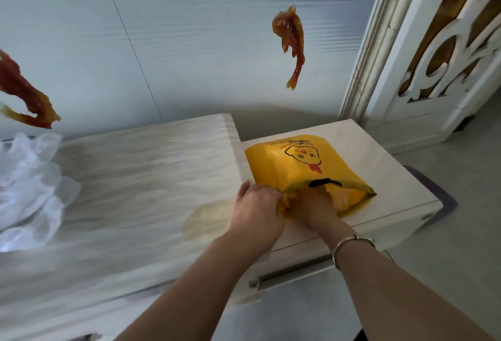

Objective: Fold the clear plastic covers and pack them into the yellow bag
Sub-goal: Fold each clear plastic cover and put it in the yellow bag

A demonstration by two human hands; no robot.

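Both hands grip the yellow bag (303, 167) at its mouth: left hand (254, 206) outside, right hand (314, 205) inside.

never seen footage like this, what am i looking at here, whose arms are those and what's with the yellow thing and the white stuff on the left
There is no machine here. The one picture comes from a wide-angle camera worn on a person's head, looking forward and down, so the two bare arms reaching up from the bottom edge are the wearer's own.

The yellow bag lies on a low white cabinet top, its open mouth towards the person. The left hand grips the mouth's edge, and the right hand, with a bracelet on its wrist, reaches into the opening. What its fingers hold inside is hidden.

The white stuff is a crumpled pile of clear plastic covers, lying on the longer pale surface at the left, not yet packed. The orange-red shapes on the wall are fish decorations.
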